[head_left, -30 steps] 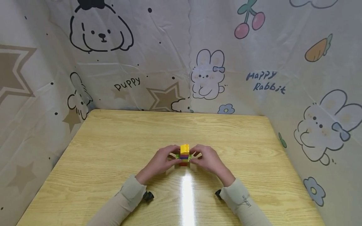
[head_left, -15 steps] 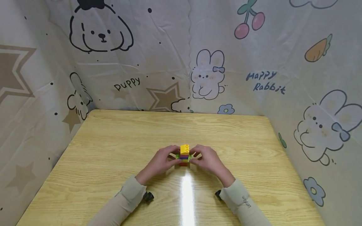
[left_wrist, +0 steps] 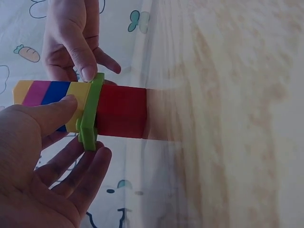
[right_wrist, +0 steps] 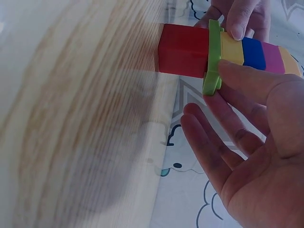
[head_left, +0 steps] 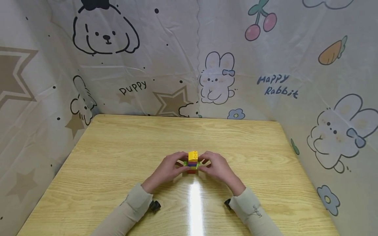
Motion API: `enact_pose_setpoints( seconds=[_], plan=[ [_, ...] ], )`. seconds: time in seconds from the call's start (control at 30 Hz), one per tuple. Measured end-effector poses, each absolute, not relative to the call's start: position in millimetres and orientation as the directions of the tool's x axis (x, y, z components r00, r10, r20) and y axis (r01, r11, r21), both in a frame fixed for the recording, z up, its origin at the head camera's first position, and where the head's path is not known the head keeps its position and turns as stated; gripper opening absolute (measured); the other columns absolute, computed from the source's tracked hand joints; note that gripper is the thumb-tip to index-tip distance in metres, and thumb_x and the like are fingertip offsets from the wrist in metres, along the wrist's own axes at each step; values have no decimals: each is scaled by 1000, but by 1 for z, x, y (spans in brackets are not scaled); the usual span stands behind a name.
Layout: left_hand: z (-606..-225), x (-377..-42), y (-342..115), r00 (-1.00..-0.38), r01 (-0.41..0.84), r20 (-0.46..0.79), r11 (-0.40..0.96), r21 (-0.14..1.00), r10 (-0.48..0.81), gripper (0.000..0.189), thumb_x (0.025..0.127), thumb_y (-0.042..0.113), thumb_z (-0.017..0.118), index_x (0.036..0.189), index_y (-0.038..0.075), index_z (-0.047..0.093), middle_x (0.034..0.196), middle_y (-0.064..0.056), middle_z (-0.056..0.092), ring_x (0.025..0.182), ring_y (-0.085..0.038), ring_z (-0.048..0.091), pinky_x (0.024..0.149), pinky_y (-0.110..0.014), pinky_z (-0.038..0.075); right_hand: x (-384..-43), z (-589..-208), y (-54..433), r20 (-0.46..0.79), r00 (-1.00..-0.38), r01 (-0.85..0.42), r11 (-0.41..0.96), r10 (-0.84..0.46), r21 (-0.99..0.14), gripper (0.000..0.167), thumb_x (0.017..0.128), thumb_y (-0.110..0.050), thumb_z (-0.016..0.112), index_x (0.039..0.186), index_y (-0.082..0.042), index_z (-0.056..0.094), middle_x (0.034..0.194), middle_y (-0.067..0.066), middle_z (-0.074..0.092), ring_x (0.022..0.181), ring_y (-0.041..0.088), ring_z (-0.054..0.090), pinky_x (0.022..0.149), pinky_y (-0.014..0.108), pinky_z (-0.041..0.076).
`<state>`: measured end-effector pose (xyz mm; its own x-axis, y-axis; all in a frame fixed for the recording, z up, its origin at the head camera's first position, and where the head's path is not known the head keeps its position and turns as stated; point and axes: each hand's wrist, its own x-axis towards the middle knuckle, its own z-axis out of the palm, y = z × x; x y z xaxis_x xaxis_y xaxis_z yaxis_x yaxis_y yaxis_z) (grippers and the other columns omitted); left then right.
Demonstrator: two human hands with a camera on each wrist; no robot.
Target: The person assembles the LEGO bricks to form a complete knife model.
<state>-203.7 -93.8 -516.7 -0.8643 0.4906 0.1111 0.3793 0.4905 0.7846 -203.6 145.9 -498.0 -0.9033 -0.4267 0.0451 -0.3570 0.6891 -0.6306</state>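
A tower of toy building bricks (head_left: 193, 156) stands upright on the table in front of me. From the bottom it has a red brick (right_wrist: 184, 51), a wider thin green plate (left_wrist: 89, 114), then yellow, blue and pink bricks, with a yellow sloped brick on top. My left hand (head_left: 170, 166) grips it from the left, its thumb lying on the lower yellow brick. From the right, my right hand (head_left: 217, 166) pinches it, thumb on the near side at the green plate and lower yellow brick. The other fingers reach around the back and beside the plate.
The wooden table (head_left: 127, 137) has a bright glare strip running toward me. A white cloth with cartoon drawings (head_left: 165, 65) hangs behind the table and along both sides. Dark wrist camera parts (head_left: 155, 205) show at the cuffs.
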Motion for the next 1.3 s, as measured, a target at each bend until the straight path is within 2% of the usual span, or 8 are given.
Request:
enact_pose_setpoints(
  seconds=[0.4,0.7,0.9,1.3],
  plan=[
    [-516,-204,-94,-859,409,125,518,752,497,36,99,21,72,133,14,63,125,-4,70,112,-18,69,90,-28,62,-200,-493,144,53,-901,-365,688,-430,-627,22,90,-17,82,111,-12,77,109,1,73,96,19,69,78,33,64],
    [-514,-202,-93,-855,419,131,518,745,502,36,100,25,71,134,14,63,121,-2,71,106,-16,70,89,-28,62,-199,-493,144,75,-890,-398,685,-450,-611,22,91,-22,82,109,-12,76,108,2,72,94,19,70,75,28,63],
    [-513,-203,-93,-854,401,112,505,764,508,34,100,28,70,132,17,63,123,1,71,107,-14,70,89,-26,61,-199,-493,145,73,-889,-399,685,-452,-610,22,93,-25,80,110,-12,76,107,1,72,93,18,69,76,28,63],
    [-514,-205,-92,-871,354,79,507,786,486,38,102,32,67,136,16,62,122,-2,71,105,-17,71,89,-31,62,-201,-493,143,45,-898,-367,691,-437,-623,22,95,-27,78,111,-12,77,107,3,73,91,15,70,78,29,63]
  ],
)
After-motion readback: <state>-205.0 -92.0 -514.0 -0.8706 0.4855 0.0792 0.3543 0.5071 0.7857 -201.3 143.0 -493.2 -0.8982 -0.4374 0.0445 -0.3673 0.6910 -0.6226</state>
